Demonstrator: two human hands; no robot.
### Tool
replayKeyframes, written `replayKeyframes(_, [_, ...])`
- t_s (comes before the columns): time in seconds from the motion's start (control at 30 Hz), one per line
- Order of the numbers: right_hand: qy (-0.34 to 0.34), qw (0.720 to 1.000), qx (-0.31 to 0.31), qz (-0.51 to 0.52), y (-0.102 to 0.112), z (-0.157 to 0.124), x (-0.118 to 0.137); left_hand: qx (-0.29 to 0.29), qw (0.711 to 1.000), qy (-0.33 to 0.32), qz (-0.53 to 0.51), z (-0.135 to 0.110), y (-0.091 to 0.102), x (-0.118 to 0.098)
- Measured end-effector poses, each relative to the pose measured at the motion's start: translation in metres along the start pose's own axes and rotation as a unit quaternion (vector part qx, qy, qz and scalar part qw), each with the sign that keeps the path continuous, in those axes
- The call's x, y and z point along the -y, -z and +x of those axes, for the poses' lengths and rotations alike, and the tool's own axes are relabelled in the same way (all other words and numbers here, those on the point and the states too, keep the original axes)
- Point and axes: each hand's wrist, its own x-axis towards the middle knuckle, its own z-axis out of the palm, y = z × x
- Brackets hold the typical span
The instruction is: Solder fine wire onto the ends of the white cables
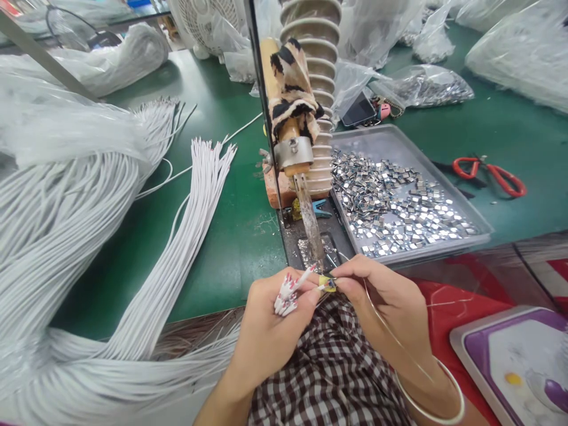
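Observation:
My left hand (268, 337) is closed around several white cables (286, 297) whose red and white wire ends stick up from the fist. Between its thumb and forefinger one cable end points right, at a small connector piece (329, 284) with a yellow part. The thumb and fingertips of my right hand (388, 307) pinch that piece. A thin solder wire (371, 305) runs across this hand. Just above the fingertips is the tip of a soldering iron (310, 222), fixed in a stand with its handle wrapped in spotted cloth. My fingers hide the exact contact between cable and connector.
A clear tray (410, 258) of small metal connectors stands right of the iron. Red-handled pliers (508, 180) lie farther right. A ribbed hose (310, 35) rises behind the iron. Long bundles of white cable (177, 248) cover the left side. A purple-and-white device (510, 355) sits lower right.

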Motion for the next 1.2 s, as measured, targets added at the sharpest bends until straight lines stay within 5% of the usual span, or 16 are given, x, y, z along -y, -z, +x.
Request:
replayKeyframes(0.27, [0.059,0.982,-0.141,-0.11,-0.005,-0.019,-0.003,-0.038,0.999,-0.016,0.014,0.001,0.001,-0.002])
replayKeyframes(0.43, [0.151,0.969,-0.136,-0.142,-0.003,-0.013,0.006,-0.043,0.997,-0.041,0.049,0.002,0.002,-0.007])
replayKeyframes(0.83, [0.179,0.967,-0.09,-0.159,0.0,-0.013,0.013,-0.057,0.995,-0.071,0.04,0.0,0.006,-0.014])
replayKeyframes(1.2, [0.195,0.966,-0.126,-0.113,-0.008,-0.003,0.009,-0.036,0.999,0.018,0.004,0.009,0.009,-0.019])
